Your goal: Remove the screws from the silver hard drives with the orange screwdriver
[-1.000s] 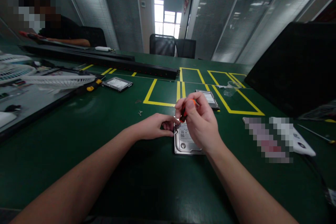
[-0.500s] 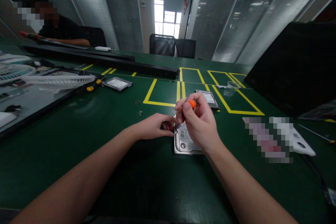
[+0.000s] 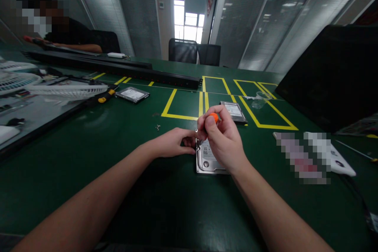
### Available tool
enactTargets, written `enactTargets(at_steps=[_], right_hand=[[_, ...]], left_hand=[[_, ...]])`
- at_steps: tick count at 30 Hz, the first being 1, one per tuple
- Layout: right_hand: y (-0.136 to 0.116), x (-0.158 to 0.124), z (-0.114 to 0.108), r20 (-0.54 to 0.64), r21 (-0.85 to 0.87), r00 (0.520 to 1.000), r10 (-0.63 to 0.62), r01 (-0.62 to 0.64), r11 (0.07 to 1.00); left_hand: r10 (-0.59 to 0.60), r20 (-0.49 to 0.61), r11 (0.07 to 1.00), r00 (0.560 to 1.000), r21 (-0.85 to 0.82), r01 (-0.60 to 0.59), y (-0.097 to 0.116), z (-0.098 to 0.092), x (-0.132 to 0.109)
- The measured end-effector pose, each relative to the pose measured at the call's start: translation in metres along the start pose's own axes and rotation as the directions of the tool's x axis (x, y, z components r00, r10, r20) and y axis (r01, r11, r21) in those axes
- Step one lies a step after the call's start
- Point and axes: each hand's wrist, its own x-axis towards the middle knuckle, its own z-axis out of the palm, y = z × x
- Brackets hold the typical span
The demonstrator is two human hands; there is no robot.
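A silver hard drive (image 3: 210, 168) with a white label lies flat on the green table in front of me. My left hand (image 3: 176, 142) is at its left edge, with thumb and curled fingers gripping that side. My right hand (image 3: 223, 136) is closed around a screwdriver (image 3: 214, 117), whose orange handle end shows between thumb and fingers. It is held over the drive's upper left part; its tip is mostly hidden by my fingers. Several small screws (image 3: 158, 127) lie in a little group left of the drive.
A second hard drive (image 3: 234, 112) lies just behind my right hand, a third (image 3: 132, 94) farther left beside a yellow-black tool (image 3: 106, 96). A long black bar (image 3: 165, 75) crosses the back. A black monitor (image 3: 333, 75) stands right. Another person (image 3: 75, 33) sits far left.
The orange handle end has shifted slightly left and turned a little, with my right hand's fingers moving along. My left hand stays at the drive's edge.
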Motion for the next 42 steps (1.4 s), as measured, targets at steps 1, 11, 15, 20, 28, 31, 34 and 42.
enactTargets(at_steps=[1,11,15,20,28,31,34,42], right_hand=[[0.000,0.000,0.000,0.003,-0.003,1.000,-0.004,0.004,1.000],[-0.031,0.003,-0.011,-0.085,-0.173,0.979,-0.188,0.171,0.970],[-0.051,0.000,-0.030,-0.084,-0.463,0.930,-0.359,0.283,0.840],[-0.045,-0.017,-0.075,0.214,-0.916,0.861,-0.461,0.340,0.212],[-0.029,-0.039,-0.116,0.191,-0.977,0.856,-0.481,0.213,-0.010],[-0.032,-0.038,-0.116,0.144,-0.984,0.856,-0.496,0.178,0.020],[-0.033,-0.038,-0.114,0.130,-0.985,0.859,-0.495,0.168,0.033],[-0.035,-0.038,-0.107,0.151,-0.977,0.866,-0.476,0.204,0.062]], left_hand=[[0.002,0.000,1.000,1.000,0.010,-0.002,0.001,0.000,0.000],[-0.083,-0.339,0.893,0.937,0.392,0.221,-0.002,-0.051,-0.024],[-0.234,-0.488,0.724,0.841,0.490,0.486,-0.025,-0.085,-0.047],[-0.423,-0.471,0.683,0.774,0.395,0.614,-0.041,-0.098,-0.061],[-0.464,-0.366,0.729,0.807,0.360,0.582,-0.040,-0.088,-0.058],[-0.468,-0.351,0.728,0.811,0.366,0.579,-0.040,-0.087,-0.056],[-0.474,-0.352,0.716,0.807,0.379,0.586,-0.040,-0.086,-0.053],[-0.512,-0.351,0.672,0.784,0.406,0.620,-0.036,-0.084,-0.049]])
